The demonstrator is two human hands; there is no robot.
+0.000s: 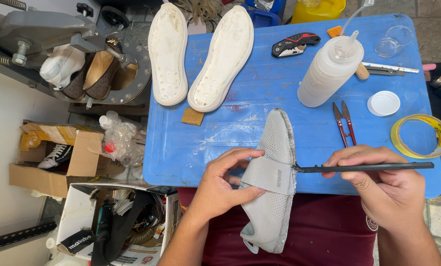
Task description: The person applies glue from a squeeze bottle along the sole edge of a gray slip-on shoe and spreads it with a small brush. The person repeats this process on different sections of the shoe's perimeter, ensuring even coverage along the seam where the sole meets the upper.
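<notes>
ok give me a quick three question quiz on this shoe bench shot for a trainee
1. True or false: the left hand holds the grey mesh shoe upper while the right hand puts the tip of a thin black brush to its edge.
2. How many white soles lie on the blue table?
3. What lies nearest the red-handled snips? A) black and red utility knife B) white round lid C) brown sanding block

Key
1. True.
2. Two, side by side at the far left of the table.
3. B.
</notes>
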